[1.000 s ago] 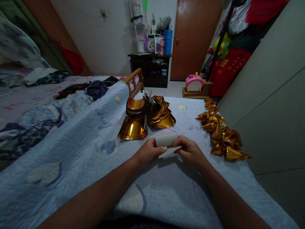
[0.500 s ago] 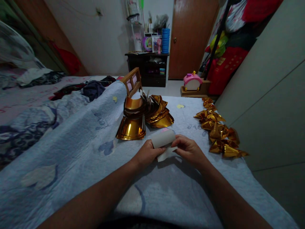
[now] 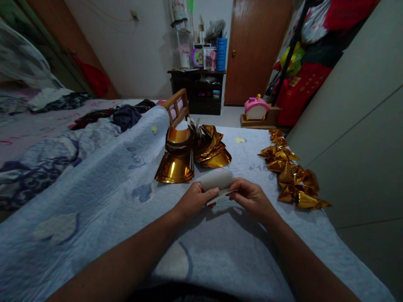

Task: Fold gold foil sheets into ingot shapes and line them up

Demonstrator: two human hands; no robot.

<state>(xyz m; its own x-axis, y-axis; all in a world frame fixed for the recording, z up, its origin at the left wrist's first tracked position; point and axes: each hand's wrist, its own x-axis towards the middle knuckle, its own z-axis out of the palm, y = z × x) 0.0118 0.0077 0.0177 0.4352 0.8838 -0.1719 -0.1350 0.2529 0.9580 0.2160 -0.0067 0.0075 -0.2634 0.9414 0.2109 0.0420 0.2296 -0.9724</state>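
Here's the pale sheet (image 3: pixel 217 179), matt and rolled into a curve, its loose flap slanting below, right in front of me over the blue quilt (image 3: pixel 226 256). Both hands are clamped on it: left hand (image 3: pixel 197 198) gripping one end, thumb covering part, right hand (image 3: pixel 250 197) pinching the other. Just beyond, shiny gold sheets (image 3: pixel 176 167) fan out, blocking the foot of a wooden frame (image 3: pixel 185 102); crumpled gold pieces (image 3: pixel 288 172) line the right edge.
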